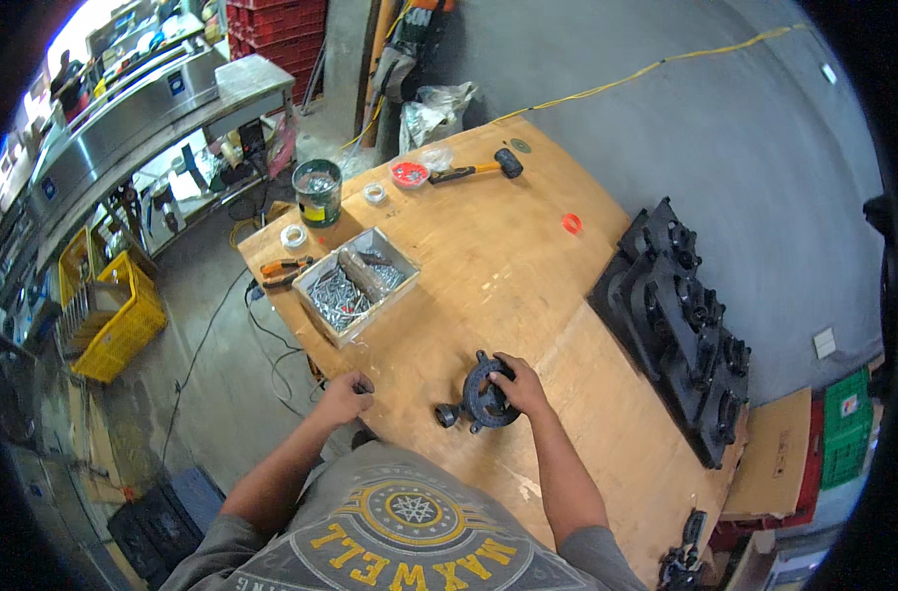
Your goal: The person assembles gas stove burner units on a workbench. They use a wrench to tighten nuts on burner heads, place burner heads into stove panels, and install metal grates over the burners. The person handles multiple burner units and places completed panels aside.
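Note:
On the near part of the wooden table (439, 335), my right hand (523, 386) grips the rim of a black ring-shaped part (477, 397) with small lugs on its edge. A short black cylindrical piece (447, 415) touches or sits against the ring's left side; whether they are joined I cannot tell. My left hand (346, 398) is at the table's near left edge, its fingers curled together. What those fingers hold, if anything, is too small to make out. Beyond it stands a white box (368, 331) of screws, with a clear plastic bag (361, 275) lying inside.
Orange-handled pliers (286, 268), tape rolls (292, 236), a dark green bucket (318, 197), a red tub (409, 175) and a mallet (488, 167) occupy the far side. Black molded parts (675, 325) line the right edge near an orange-red ring (571, 224). Yellow crates (124, 320) stand left.

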Action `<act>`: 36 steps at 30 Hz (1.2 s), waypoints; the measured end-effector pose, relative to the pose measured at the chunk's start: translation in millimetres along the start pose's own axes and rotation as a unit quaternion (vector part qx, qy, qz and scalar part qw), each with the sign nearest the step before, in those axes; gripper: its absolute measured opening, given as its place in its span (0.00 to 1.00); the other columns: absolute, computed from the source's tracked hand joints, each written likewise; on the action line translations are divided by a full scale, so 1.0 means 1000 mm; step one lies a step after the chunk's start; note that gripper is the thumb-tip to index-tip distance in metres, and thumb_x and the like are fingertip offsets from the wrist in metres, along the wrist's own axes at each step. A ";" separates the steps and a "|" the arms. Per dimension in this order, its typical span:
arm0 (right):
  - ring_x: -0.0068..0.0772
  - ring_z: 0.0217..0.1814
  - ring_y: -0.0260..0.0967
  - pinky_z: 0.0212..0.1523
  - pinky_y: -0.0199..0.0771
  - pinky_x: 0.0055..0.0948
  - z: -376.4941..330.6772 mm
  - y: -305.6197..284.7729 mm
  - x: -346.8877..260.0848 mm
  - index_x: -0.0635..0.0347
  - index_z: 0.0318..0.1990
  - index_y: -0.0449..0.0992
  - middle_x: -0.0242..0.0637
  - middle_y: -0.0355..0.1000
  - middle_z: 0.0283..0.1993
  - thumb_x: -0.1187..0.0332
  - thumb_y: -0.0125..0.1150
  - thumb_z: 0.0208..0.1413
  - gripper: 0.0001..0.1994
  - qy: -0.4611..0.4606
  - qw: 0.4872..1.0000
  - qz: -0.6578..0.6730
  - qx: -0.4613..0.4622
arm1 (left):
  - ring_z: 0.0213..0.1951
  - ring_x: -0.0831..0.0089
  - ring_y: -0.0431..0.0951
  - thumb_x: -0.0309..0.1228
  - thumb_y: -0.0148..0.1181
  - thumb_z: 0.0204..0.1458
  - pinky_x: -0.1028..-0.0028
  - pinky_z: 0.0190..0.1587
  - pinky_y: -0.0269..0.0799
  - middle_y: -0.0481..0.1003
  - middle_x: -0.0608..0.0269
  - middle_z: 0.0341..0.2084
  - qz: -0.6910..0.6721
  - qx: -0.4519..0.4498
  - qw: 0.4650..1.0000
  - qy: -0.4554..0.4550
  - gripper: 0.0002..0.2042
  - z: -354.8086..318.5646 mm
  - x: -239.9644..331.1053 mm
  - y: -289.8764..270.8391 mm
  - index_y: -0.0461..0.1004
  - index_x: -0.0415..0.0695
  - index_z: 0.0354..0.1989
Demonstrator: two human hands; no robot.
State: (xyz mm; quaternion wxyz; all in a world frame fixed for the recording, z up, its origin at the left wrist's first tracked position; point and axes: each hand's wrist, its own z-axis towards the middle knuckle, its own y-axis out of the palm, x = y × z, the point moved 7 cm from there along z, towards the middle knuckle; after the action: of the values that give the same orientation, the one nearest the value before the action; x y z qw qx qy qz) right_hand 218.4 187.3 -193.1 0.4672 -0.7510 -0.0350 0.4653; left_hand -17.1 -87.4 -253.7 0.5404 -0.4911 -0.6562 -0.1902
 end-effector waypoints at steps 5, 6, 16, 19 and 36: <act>0.48 0.57 0.71 0.61 0.69 0.39 0.021 0.000 -0.016 0.57 0.57 0.75 0.48 0.74 0.53 0.63 0.66 0.52 0.24 -0.112 0.991 0.015 -0.075 | 0.33 0.67 0.80 0.28 0.66 0.42 0.68 0.38 0.75 0.79 0.57 0.29 0.085 -0.027 0.991 0.104 0.12 0.038 0.029 0.015 0.78 0.38 0.36; 0.48 0.58 0.70 0.61 0.68 0.38 0.028 0.003 -0.025 0.57 0.57 0.75 0.48 0.73 0.53 0.64 0.66 0.51 0.24 -0.127 0.987 0.003 -0.096 | 0.34 0.66 0.80 0.28 0.66 0.41 0.68 0.38 0.75 0.79 0.56 0.30 0.101 -0.024 0.989 0.108 0.12 0.045 0.036 0.017 0.78 0.39 0.36; 0.45 0.61 0.69 0.64 0.67 0.36 0.038 0.019 -0.021 0.54 0.61 0.73 0.47 0.72 0.58 0.63 0.71 0.48 0.30 -0.065 0.995 0.014 -0.078 | 0.34 0.66 0.79 0.27 0.66 0.41 0.67 0.39 0.75 0.79 0.57 0.30 0.103 -0.007 0.991 0.081 0.12 0.057 0.027 0.029 0.77 0.38 0.36; 0.46 0.61 0.68 0.64 0.66 0.37 0.029 0.018 -0.022 0.52 0.62 0.72 0.48 0.72 0.58 0.61 0.70 0.49 0.30 -0.055 0.996 0.029 -0.066 | 0.36 0.60 0.80 0.27 0.66 0.40 0.65 0.42 0.75 0.79 0.51 0.32 0.092 0.005 0.990 0.106 0.12 0.054 0.030 0.025 0.78 0.39 0.35; 0.52 0.55 0.72 0.55 0.72 0.44 0.026 0.032 -0.026 0.46 0.59 0.75 0.50 0.74 0.51 0.47 0.66 0.50 0.29 0.039 0.995 -0.080 -0.049 | 0.38 0.51 0.77 0.24 0.62 0.41 0.58 0.42 0.74 0.74 0.49 0.34 0.224 0.019 0.956 0.187 0.10 0.038 0.052 0.037 0.76 0.40 0.35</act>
State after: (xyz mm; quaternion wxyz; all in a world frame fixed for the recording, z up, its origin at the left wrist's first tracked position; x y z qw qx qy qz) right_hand 172.5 174.3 -203.2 0.4667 -0.7851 -0.0998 0.3948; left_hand -1.7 -18.4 -231.1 0.6914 -0.5712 -0.4196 -0.1404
